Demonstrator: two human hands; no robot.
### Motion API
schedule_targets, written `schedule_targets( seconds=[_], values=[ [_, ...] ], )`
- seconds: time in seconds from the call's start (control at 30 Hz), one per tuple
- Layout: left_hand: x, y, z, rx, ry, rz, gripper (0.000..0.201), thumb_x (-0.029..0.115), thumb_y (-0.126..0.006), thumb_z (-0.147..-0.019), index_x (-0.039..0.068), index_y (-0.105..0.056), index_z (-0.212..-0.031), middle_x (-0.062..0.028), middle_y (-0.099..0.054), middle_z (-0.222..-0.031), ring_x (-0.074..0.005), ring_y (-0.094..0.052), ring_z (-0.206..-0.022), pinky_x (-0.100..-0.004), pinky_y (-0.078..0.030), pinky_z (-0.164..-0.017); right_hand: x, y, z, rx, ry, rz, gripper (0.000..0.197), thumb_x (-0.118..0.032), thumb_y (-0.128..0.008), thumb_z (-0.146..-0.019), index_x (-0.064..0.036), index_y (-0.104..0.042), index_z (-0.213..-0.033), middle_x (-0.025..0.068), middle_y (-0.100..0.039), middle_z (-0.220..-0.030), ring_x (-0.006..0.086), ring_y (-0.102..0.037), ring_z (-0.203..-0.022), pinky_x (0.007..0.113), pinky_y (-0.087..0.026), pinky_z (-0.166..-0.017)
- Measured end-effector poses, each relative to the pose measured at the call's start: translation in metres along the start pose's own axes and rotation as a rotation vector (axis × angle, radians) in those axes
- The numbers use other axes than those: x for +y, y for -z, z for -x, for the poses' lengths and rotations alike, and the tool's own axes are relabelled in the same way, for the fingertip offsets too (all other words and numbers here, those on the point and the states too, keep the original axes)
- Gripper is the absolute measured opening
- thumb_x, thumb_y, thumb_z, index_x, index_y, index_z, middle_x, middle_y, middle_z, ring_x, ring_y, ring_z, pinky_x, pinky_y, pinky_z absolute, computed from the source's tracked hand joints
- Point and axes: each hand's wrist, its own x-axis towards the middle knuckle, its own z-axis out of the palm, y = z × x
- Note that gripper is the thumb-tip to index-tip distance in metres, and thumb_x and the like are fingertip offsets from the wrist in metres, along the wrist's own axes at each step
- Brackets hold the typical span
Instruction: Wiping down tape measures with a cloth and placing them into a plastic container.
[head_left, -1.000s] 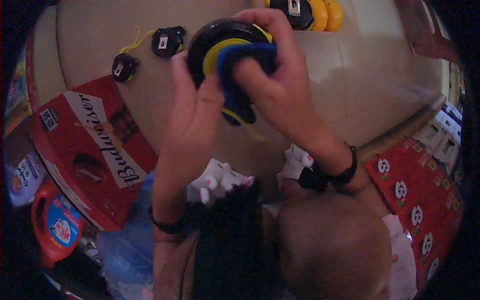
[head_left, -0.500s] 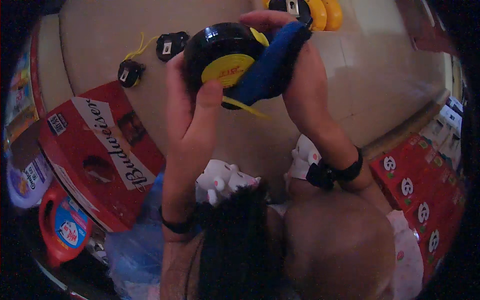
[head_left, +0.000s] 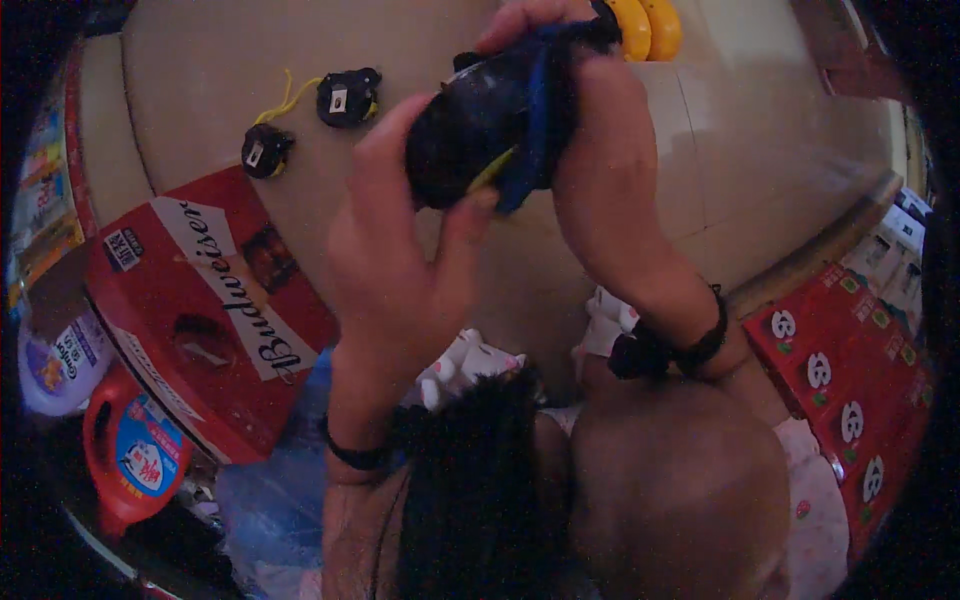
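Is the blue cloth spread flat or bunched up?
Bunched up: the right hand presses the blue cloth against the black case, which the left hand holds. Exact folds: cannot tell.

Everything is dim and grainy, the floor point(head_left: 755, 150) glinting faintly and the black case point(head_left: 465, 130) murky right of the red carton point(head_left: 165, 285), curved edges fading to black on the carton's left.

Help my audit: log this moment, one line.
left hand: holding rounded black-and-yellow case; right hand: holding dark-blue cloth against case
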Motion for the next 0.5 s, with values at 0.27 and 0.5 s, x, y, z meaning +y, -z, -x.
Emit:
schedule_targets(
  seconds=[0.27,0.5],
  values=[
    [-0.004,-0.004,0.005,-0.013,-0.051,-0.174,0.045,0.006,-0.062,-0.073,0.0,-0.044,-0.113,-0.0166,-0.055,-0.098,-0.0285,-0.06,-0.078,-0.0318,-0.048,-0.065,-0.032,0.01,-0.003,0.019,-0.512,-0.405,0.018,-0.014,-0.046,-0.08,-0.0023,-0.05,-0.092,0.0076,-0.053,-0.082,0.0169,-0.054,-0.076,0.029,-0.044,-0.07],
    [-0.014,-0.004,0.009,0.045,-0.069,-0.134,0.046,0.006,-0.063,-0.073,-0.001,-0.043,-0.114,-0.0162,-0.055,-0.1,-0.0248,-0.061,-0.08,-0.0309,-0.049,-0.067,-0.017,-0.002,-0.008,0.033,-0.478,-0.377,0.019,-0.011,-0.045,-0.079,-0.0026,-0.052,-0.094,0.0087,-0.056,-0.087,0.0181,-0.054,-0.078,0.029,-0.044,-0.074]
  ],
)
